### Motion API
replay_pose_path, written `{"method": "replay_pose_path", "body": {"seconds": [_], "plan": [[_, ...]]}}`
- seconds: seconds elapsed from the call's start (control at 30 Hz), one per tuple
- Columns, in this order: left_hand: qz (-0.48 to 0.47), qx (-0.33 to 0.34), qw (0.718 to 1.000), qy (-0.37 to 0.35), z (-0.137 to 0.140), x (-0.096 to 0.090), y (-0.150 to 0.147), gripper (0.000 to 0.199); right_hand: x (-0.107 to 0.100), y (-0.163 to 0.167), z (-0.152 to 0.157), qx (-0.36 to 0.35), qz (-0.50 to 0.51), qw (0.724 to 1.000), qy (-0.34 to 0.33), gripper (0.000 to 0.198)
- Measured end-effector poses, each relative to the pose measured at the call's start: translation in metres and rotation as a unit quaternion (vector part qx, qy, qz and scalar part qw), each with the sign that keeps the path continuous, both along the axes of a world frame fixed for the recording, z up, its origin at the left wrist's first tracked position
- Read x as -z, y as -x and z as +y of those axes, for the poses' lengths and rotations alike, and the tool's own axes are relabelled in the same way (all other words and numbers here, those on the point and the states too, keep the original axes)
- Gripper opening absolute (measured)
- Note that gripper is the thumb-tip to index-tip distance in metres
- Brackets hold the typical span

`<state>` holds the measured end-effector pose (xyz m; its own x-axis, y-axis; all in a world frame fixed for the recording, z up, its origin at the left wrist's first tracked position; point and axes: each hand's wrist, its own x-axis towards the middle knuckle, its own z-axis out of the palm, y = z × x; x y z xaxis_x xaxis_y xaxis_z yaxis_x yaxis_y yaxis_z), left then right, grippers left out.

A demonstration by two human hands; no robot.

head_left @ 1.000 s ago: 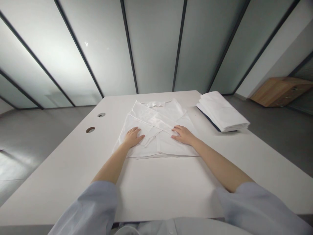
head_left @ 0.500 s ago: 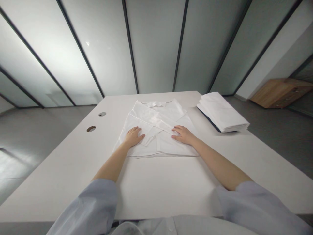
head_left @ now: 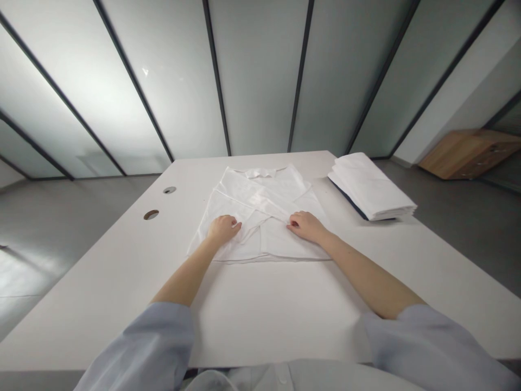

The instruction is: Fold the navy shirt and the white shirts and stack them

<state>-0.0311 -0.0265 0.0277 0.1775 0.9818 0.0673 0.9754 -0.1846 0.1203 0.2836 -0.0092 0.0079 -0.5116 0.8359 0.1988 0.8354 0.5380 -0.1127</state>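
Observation:
A white shirt lies flat on the table, its collar at the far side and its sleeves crossed over the front. My left hand rests on the left half of the shirt, fingers curled in toward the thumb on the cloth. On the right half, my right hand is closed the same way, with thumb and fingers pinching at the fabric near a sleeve. The fingertips are partly hidden under both hands. The shirt's hem runs along the near side, just below my hands.
To the right, a stack of folded white cloth with a dark layer beneath lies near the edge of the white table. Two round holes pierce the tabletop at left. Behind are frosted glass panels; a wooden cabinet stands far right.
Both hands were lying with fingers stretched out on the shirt; now their fingers have curled in and closed on the cloth. The shirt itself has hardly moved.

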Motion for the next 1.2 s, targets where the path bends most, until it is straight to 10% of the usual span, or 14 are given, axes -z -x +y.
{"method": "replay_pose_path", "body": {"seconds": [0.23, 0.53, 0.77, 1.0, 1.2], "plan": [[0.007, 0.004, 1.000, -0.028, -0.006, 0.004, -0.004, 0.033, 0.000, -0.001, -0.004, -0.033, 0.022, 0.999, -0.011, 0.014], [-0.069, 0.208, 0.974, -0.059, -0.012, 0.016, -0.010, 0.035, 0.002, 0.013, -0.013, -0.114, 0.046, 0.992, 0.009, 0.015], [-0.078, 0.216, 0.972, -0.043, -0.012, 0.020, -0.009, 0.039, 0.006, 0.008, -0.008, 0.008, 0.012, 1.000, 0.005, 0.050], [-0.094, 0.219, 0.970, -0.036, -0.010, 0.018, -0.007, 0.039, 0.003, -0.011, -0.004, -0.059, -0.002, 0.996, 0.074, 0.068], [-0.108, 0.218, 0.970, -0.029, -0.007, 0.020, -0.006, 0.037, 0.004, -0.016, -0.002, -0.024, 0.015, 0.999, 0.026, 0.047]]}}
